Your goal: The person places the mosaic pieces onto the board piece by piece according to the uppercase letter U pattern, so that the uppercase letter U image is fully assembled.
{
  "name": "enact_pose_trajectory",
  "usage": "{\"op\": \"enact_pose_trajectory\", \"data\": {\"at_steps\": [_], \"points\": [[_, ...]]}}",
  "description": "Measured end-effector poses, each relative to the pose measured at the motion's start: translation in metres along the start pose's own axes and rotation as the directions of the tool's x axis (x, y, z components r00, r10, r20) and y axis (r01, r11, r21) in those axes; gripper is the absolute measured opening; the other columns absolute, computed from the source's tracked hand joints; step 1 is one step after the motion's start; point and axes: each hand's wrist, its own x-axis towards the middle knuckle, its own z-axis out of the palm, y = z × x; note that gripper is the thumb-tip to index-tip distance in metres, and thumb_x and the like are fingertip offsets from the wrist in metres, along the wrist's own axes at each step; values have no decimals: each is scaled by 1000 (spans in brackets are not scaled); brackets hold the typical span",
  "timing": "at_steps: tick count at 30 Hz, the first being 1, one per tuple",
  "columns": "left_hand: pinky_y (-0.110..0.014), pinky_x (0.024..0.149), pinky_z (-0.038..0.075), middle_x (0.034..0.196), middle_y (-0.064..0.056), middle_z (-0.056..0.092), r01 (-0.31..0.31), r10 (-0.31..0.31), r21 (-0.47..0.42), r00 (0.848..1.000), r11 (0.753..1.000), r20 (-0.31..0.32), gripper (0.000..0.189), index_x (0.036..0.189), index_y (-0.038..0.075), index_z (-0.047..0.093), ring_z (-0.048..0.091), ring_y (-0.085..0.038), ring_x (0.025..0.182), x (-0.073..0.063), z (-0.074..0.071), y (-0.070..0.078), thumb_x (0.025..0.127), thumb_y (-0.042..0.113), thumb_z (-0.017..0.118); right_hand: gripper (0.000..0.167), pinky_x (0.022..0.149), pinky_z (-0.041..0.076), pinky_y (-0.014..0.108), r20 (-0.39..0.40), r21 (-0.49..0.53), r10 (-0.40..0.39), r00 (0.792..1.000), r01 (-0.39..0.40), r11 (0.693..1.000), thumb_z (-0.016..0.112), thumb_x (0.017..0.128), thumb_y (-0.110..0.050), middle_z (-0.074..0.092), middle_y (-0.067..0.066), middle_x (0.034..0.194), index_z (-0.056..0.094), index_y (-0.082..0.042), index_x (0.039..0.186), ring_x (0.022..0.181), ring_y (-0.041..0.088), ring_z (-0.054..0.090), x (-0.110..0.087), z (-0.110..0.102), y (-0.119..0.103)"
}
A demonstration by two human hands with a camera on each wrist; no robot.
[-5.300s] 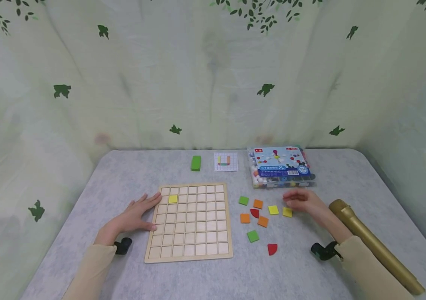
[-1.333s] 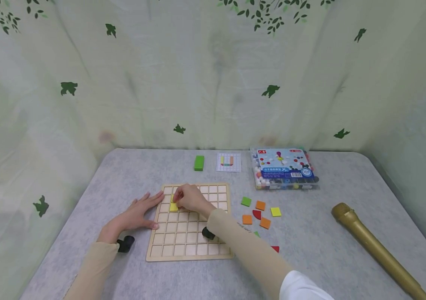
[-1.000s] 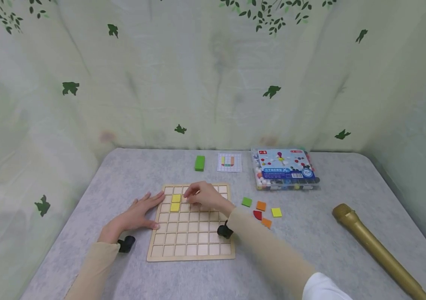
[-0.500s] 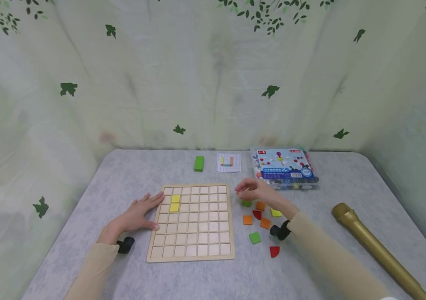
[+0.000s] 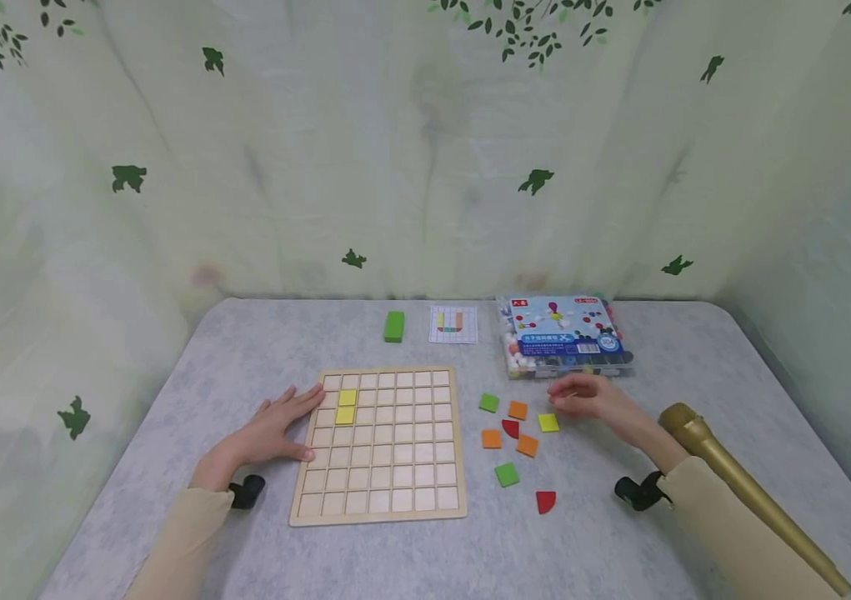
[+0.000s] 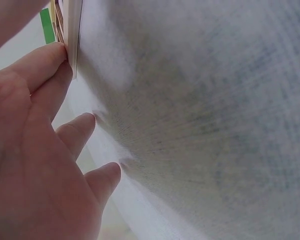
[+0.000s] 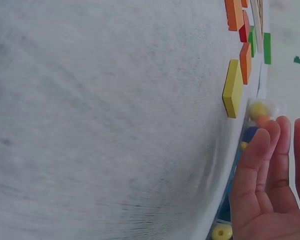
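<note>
A wooden grid board [image 5: 383, 482] lies at the centre left of the table. Two yellow square tiles [image 5: 346, 415] sit in its cells, one below the other, near the upper left. My left hand [image 5: 267, 432] rests flat at the board's left edge, fingers spread; in the left wrist view its fingertips touch the rim and the cloth. Over the table on the right, my right hand [image 5: 605, 410] hovers with loosely bent fingers and holds nothing. Just left of its fingertips lies a loose yellow tile [image 5: 548, 423], which also shows in the right wrist view.
Loose orange tiles [image 5: 492, 439], green tiles [image 5: 506, 475] and red quarter-round tiles [image 5: 546, 502] lie right of the board. Behind stand a green block [image 5: 393, 327], a pattern card [image 5: 453, 325] and a clear box of beads [image 5: 566, 336]. A gold microphone [image 5: 740, 483] lies beside the right forearm.
A second yellow tile now sits on the board, taken from the loose ones. My right hand has left the board and moved right, to the loose yellow tile. The left hand stays put.
</note>
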Motion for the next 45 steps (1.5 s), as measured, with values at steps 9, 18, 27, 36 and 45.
{"op": "enact_pose_trajectory", "data": {"at_steps": [9, 18, 27, 36, 45], "points": [[-70, 103, -1, 155, -21, 19, 9, -9, -2, 1000, 1000, 4, 104, 150, 1, 25, 1, -52, 138, -1, 0, 0, 73, 46, 77, 30, 80, 51, 34, -46, -4, -4, 999, 4, 1000, 65, 91, -12, 63, 15, 113, 61, 3, 116, 96, 25, 58, -8, 3, 9], [-70, 103, -1, 155, -21, 19, 0, 0, -1, 1000, 1000, 1, 102, 150, 0, 25, 1, -52, 138, -2, -1, 2, 74, 44, 77, 20, 71, 48, 33, -91, -130, 1, 996, -13, 991, 66, 88, -3, 63, 11, 106, 65, 0, 108, 86, 23, 55, -6, 19, 9], [-71, 102, 0, 155, -22, 19, -2, 2, 6, 1000, 1000, 1, 102, 150, -1, 25, 2, -52, 138, -2, -2, 2, 75, 45, 77, 19, 67, 47, 28, -103, -301, -47, 994, 14, 954, 67, 81, 7, 61, 5, 88, 67, -1, 99, 77, 20, 52, 1, 29, 6], [-70, 103, -1, 155, -21, 18, 19, -19, 5, 1000, 1000, 12, 102, 151, 2, 25, 1, -51, 139, -1, -1, 1, 74, 46, 77, 18, 67, 45, 31, -99, -289, 0, 995, -29, 957, 69, 79, 9, 56, 5, 81, 63, -2, 93, 76, 21, 50, 4, 30, 2], [-70, 103, -2, 156, -20, 17, 27, -27, 0, 1000, 1000, 15, 102, 151, 3, 24, 0, -50, 139, -1, -1, 1, 75, 46, 76, 16, 70, 50, 30, -14, -131, 24, 1000, -26, 991, 65, 84, 4, 59, 9, 88, 63, 3, 100, 80, 22, 53, 0, 23, -4]]}}
